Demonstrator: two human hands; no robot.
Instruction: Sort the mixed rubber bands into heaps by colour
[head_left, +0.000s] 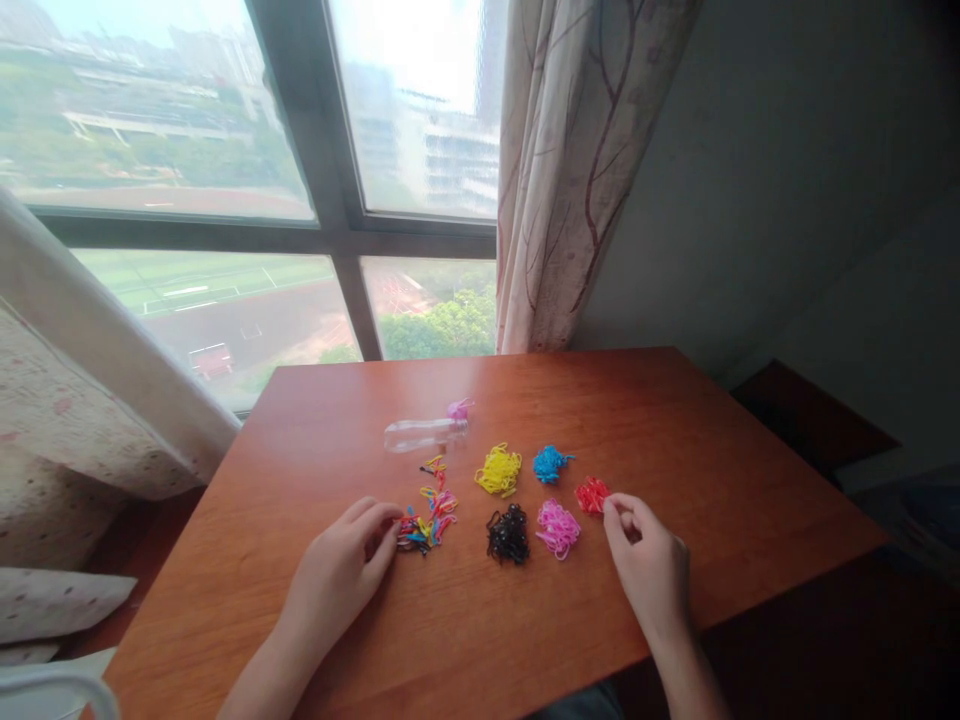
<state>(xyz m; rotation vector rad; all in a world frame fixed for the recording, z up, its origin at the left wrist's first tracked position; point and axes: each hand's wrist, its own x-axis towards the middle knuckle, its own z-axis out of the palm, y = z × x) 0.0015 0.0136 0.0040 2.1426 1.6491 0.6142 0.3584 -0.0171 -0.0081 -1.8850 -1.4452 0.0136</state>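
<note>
Small rubber bands lie sorted by colour on a wooden table (750,460): a yellow pile (499,469), a blue pile (550,463), a red pile (592,495), a pink pile (558,527) and a black pile (508,533). A mixed pile (431,510) of many colours lies to their left. My left hand (341,575) rests on the table, its curled fingertips touching the mixed pile's left edge. My right hand (649,560) is pinched, fingertips at the red pile's right edge; what they hold is too small to see.
A clear plastic bottle (424,434) with a pink cap lies on its side behind the piles. A window and patterned curtains (577,170) stand beyond the table's far edge. A dark low shelf (810,410) sits to the right.
</note>
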